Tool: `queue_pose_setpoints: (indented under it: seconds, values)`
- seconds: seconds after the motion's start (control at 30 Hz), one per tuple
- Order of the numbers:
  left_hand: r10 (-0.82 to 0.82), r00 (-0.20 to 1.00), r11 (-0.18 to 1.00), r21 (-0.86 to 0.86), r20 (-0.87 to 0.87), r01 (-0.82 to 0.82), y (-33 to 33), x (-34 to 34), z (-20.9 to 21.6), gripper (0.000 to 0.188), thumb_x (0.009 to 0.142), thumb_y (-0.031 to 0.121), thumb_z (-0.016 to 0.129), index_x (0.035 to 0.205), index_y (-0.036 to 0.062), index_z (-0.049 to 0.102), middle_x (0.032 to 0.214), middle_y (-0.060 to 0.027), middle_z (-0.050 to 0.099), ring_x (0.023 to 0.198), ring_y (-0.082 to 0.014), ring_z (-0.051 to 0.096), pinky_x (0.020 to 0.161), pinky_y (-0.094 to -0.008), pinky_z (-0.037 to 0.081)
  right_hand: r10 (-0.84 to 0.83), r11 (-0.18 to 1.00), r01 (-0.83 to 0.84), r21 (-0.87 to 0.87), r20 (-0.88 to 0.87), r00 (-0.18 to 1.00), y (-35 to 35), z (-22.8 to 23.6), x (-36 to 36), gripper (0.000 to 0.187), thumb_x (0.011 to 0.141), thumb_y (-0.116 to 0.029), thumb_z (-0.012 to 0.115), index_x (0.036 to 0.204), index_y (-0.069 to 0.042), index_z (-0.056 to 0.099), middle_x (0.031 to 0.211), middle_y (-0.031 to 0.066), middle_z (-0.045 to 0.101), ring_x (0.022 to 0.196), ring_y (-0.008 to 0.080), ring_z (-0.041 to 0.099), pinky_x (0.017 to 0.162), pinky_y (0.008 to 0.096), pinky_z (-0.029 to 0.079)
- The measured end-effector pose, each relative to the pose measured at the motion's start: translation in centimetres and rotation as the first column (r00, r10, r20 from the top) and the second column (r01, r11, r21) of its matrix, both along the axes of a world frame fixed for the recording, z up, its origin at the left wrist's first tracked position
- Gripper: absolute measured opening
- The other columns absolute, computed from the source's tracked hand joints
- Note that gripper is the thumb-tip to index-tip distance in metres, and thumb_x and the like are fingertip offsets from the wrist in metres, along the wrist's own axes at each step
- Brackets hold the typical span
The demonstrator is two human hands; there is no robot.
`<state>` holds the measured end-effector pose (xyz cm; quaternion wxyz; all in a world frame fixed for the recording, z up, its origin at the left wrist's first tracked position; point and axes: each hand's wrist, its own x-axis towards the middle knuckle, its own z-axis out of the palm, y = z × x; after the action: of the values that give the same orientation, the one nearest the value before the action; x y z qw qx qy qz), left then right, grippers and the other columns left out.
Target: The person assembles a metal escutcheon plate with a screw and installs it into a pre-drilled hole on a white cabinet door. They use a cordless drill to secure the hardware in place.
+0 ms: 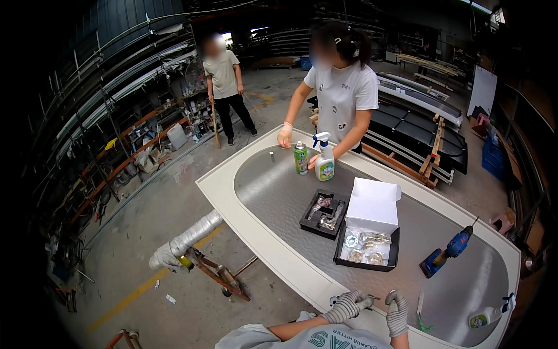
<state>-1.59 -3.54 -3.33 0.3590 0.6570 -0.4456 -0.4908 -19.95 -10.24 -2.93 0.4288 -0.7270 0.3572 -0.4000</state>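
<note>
Both my hands wear striped grey knit gloves above the near edge of a cream-framed door panel (264, 257) with textured glass. My left hand (343, 308) is closed, with a small thing at its fingertips too small to name. Close by, my right hand (397, 314) is closed with curled fingers; what they hold, if anything, is hidden. A dark round fitting or hole (333, 301) shows in the frame beside my left hand. Beyond my hands sits an open box (366, 266) of bagged metal hardware, next to a black foam tray (318, 229) with bagged metal parts.
A blue cordless drill (456, 244) and a spray bottle (489, 314) lie to the right. Across the panel, a co-worker (343, 99) stands by a green can (300, 158) and an upright spray bottle (325, 160). Another person (224, 75) holds a stick. A wrapped trestle (186, 241) supports the panel.
</note>
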Motion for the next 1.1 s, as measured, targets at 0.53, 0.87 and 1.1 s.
queue_pose_setpoints:
  seconds: [0.53,0.87,1.1]
  values:
    - [-0.137,0.989,0.981,-0.147,-0.055,0.128,0.1,-0.3,-2.6,0.039,0.090,0.038,0.059,0.098,-0.0004,0.060,0.085,-0.0121,0.065,0.075,-0.0220,0.061,0.069,-0.0348,0.050,-0.104,0.931,-0.128,-0.342,-0.586,0.804,1.6,2.1,0.8,0.016,0.082,-0.025,0.061,0.085,-0.009,0.062,0.074,0.0139,0.063,0.065,0.0334,0.060,0.057,0.0437,0.047]
    - [-0.292,0.857,0.956,-0.114,-0.424,0.270,0.1,0.0,-3.1,0.033,0.094,0.031,0.055,0.105,0.0008,0.061,0.092,-0.0075,0.065,0.085,-0.0158,0.060,0.078,-0.0294,0.048,-0.059,0.909,-0.213,-0.359,-0.616,0.785,1.4,1.9,0.4,0.018,0.081,-0.022,0.058,0.070,-0.008,0.061,0.066,0.0131,0.059,0.060,0.0333,0.057,0.053,0.0447,0.043]
    - [-0.292,0.956,0.927,-0.257,-0.043,0.271,0.1,0.0,2.7,0.032,0.094,0.028,0.053,0.113,0.0022,0.059,0.096,-0.0134,0.062,0.089,-0.0257,0.059,0.083,-0.0340,0.047,-0.189,0.917,-0.039,-0.398,-0.517,0.835,1.3,2.0,1.0,0.031,0.088,-0.026,0.053,0.065,-0.005,0.060,0.057,0.0151,0.055,0.052,0.0346,0.054,0.050,0.0439,0.041]
